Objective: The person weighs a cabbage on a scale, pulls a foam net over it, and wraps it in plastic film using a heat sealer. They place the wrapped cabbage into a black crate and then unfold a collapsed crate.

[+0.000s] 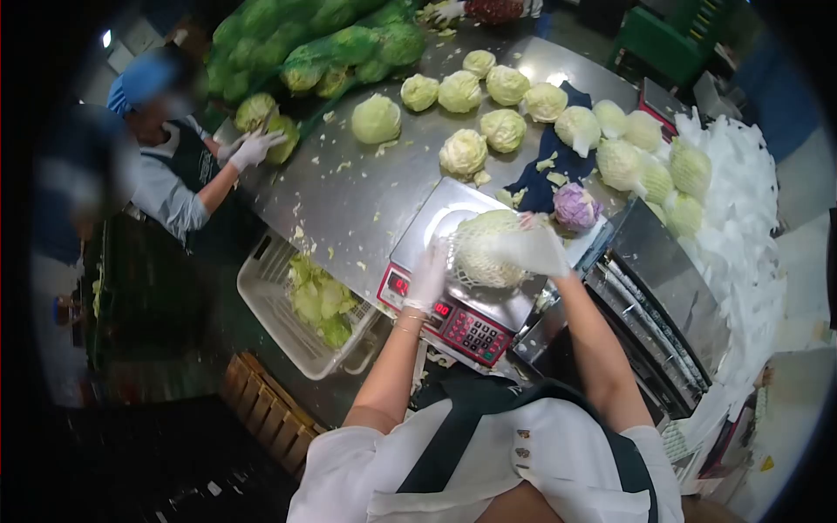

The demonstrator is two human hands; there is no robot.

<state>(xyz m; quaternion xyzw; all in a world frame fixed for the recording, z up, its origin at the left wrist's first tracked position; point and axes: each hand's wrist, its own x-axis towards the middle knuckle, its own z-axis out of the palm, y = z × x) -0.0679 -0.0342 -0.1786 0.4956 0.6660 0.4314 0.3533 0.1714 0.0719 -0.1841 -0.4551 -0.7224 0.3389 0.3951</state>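
Observation:
A pale green cabbage (pixel 488 253) in a white foam net sits over the metal plate of a red-framed digital scale (pixel 471 331). My left hand (pixel 429 275), in a white glove, is against the cabbage's left side, fingers pointing up along the net. On the other side my right hand (pixel 545 244), also gloved and smeared by motion, is at the cabbage's right edge with the loose white end of the net; its fingers are blurred. A purple cabbage (pixel 576 207) lies just beyond my right hand.
Loose cabbages (pixel 459 91) and netted ones (pixel 621 166) lie behind the scale, with white foam nets (pixel 741 192) at right. At left, a co-worker (pixel 179 166) handles a cabbage near green mesh sacks (pixel 288 44). A leaf-filled basket (pixel 270 322) stands below the table.

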